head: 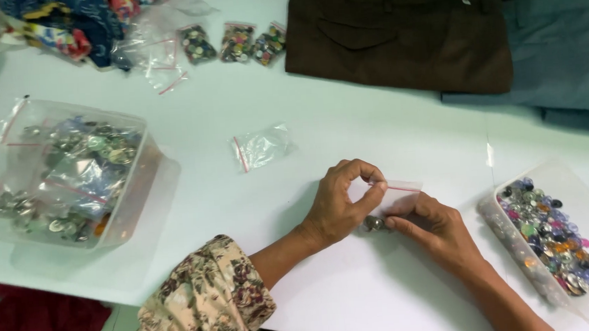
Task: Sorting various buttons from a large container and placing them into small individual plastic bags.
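My left hand (pixel 342 203) and my right hand (pixel 431 226) meet at the middle of the white table (pixel 347 134). Together they hold a small clear zip bag (pixel 398 191) with a red seal strip. My left thumb and forefinger pinch its top edge. My right fingers grip the lower part, where a few dark shiny buttons (pixel 373 223) show. The left arm wears a floral sleeve (pixel 207 306).
A clear tub of loose coloured buttons (pixel 548 237) stands at the right. A larger clear tub (pixel 67 178) with bagged buttons sits left. An empty zip bag (pixel 262 147) lies in the middle. Filled bags (pixel 234 44), folded brown (pixel 403 33) and grey trousers (pixel 563 57) lie at the back.
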